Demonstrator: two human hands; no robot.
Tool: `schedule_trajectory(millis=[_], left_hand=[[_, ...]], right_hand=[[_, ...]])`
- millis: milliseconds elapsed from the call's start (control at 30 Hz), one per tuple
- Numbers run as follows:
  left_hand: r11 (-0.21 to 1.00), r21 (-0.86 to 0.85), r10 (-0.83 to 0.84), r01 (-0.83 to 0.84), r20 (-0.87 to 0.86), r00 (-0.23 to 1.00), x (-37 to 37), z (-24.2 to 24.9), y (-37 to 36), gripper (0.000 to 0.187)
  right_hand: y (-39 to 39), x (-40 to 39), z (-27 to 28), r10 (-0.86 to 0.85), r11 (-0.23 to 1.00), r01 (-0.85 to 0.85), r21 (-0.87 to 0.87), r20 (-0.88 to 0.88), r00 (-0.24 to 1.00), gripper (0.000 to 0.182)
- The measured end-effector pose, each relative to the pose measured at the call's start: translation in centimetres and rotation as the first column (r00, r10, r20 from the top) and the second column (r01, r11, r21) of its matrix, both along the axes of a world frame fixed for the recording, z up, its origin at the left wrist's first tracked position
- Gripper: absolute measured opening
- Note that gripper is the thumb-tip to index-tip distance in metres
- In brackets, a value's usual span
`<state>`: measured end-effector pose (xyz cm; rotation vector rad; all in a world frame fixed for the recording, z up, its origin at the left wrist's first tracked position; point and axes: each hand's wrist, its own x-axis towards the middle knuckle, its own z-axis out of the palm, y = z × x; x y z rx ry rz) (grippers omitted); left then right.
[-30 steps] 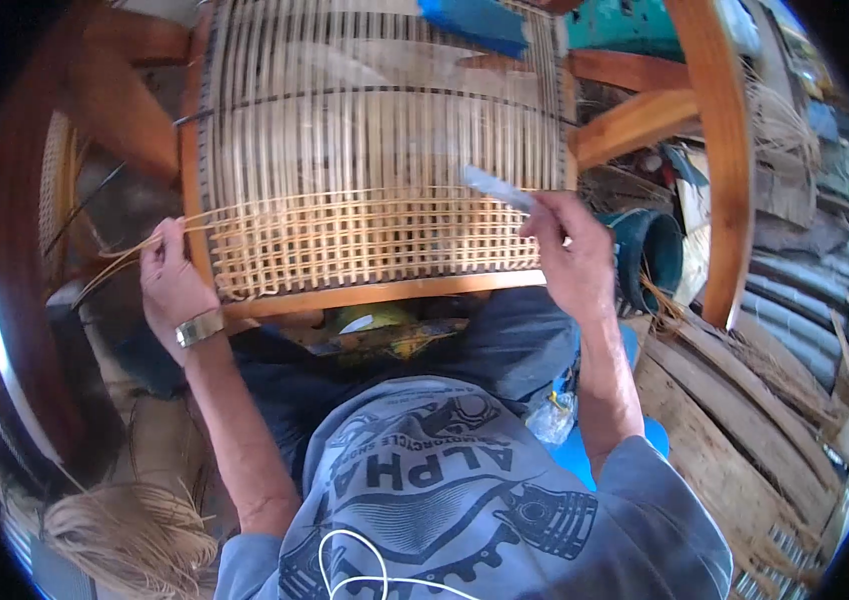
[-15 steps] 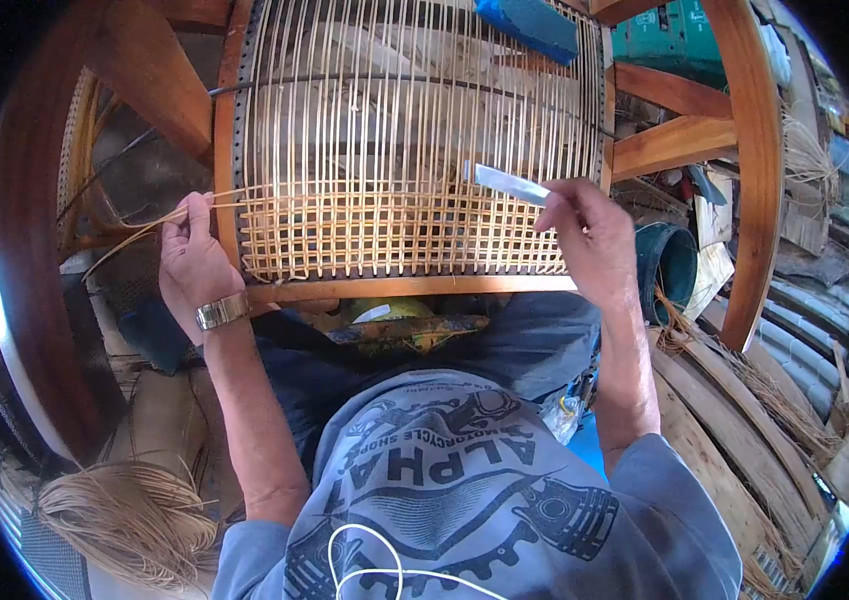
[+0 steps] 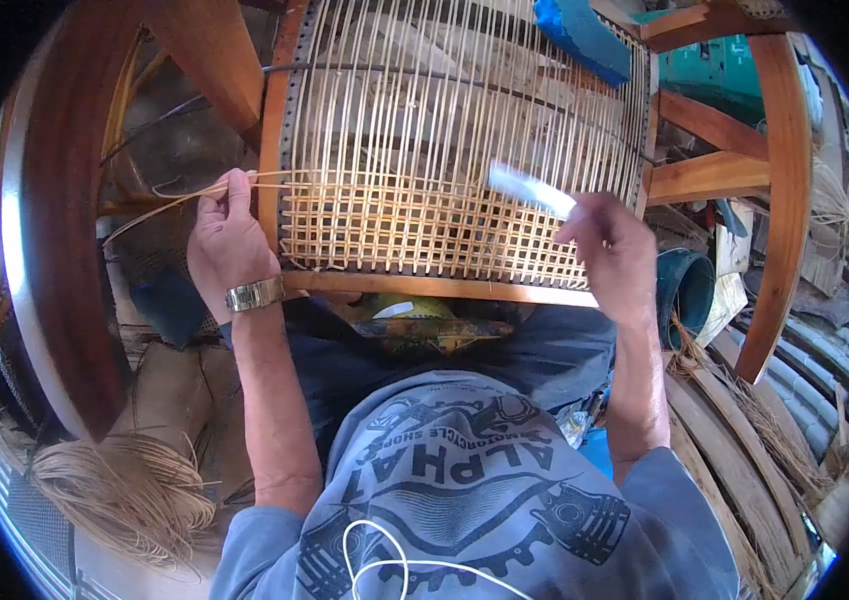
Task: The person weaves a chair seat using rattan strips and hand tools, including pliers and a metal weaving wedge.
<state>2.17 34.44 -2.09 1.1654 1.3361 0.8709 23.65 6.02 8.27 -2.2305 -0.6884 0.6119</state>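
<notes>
My left hand (image 3: pixel 233 238), at the left edge of the wooden frame (image 3: pixel 445 289), pinches cane strands (image 3: pixel 173 203) between thumb and fingers. These strands run rightward into the woven cane panel (image 3: pixel 395 225), whose near part is an open grid. Farther off, only lengthwise strands (image 3: pixel 415 120) span the frame. Closed around one end of a flat, shiny metal strip (image 3: pixel 535 190), my right hand (image 3: pixel 615 255) hovers over the right part of the weave. The strip points up and left across the strands and is slightly blurred.
Blue foam (image 3: pixel 585 45) lies at the panel's far right. Wooden legs (image 3: pixel 780 200) flank the frame on both sides. A coil of cane (image 3: pixel 125 495) rests at lower left. To the right are a dark green container (image 3: pixel 687 290) and wooden planks (image 3: pixel 735 450).
The view has shifted, so the frame and both hands appear farther right. My left hand still pinches the strands, and my right hand still holds the metal strip over the weave.
</notes>
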Motion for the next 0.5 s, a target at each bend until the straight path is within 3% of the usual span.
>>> schedule_trajectory(millis=[67, 167, 200, 267, 300, 333, 467, 500], left_hand=[[1.000, 0.000, 0.001, -0.001, -0.008, 1.000, 0.2, 0.4, -0.1, 0.022], [0.998, 0.035, -0.045, 0.052, -0.167, 0.985, 0.3, 1.3, -0.2, 0.022], [0.998, 0.041, -0.037, 0.045, -0.173, 0.984, 0.3, 1.2, -0.2, 0.022], [0.999, -0.041, -0.032, 0.032, -0.002, 0.999, 0.2, 0.7, -0.1, 0.023], [0.999, -0.035, -0.041, 0.039, -0.076, 0.996, 0.5, 1.4, -0.2, 0.022], [0.999, -0.028, -0.016, 0.019, 0.099, 0.995, 0.3, 0.1, 0.1, 0.021], [0.999, -0.044, -0.002, 0.007, 0.125, 0.992, 0.4, 0.5, -0.3, 0.022], [1.000, -0.001, -0.014, 0.014, 0.052, 0.999, 0.7, 1.1, -0.5, 0.018]], right_hand=[[0.3, 0.0, -0.1, 0.044, 0.999, -0.043, 0.027, -0.020, 0.999, 0.014], [0.7, 1.2, 1.6, -0.237, 0.969, 0.222, 0.111, 0.146, 0.961, 0.016], [0.3, 1.4, 1.6, -0.309, 0.942, 0.289, 0.172, 0.104, 0.945, 0.017], [-1.8, 1.9, 0.5, -0.336, 0.939, 0.324, 0.111, 0.115, 0.935, 0.018], [-2.7, 1.7, 0.4, -0.298, 0.955, 0.296, 0.032, 0.102, 0.949, 0.018], [-3.1, 1.1, 0.4, -0.259, 0.964, 0.263, -0.047, 0.085, 0.962, 0.018], [-0.6, -0.9, 2.0, -0.339, 0.930, 0.312, 0.196, 0.126, 0.932, 0.017], [1.1, -1.6, 2.6, -0.296, 0.950, 0.274, 0.148, 0.155, 0.943, 0.017]])
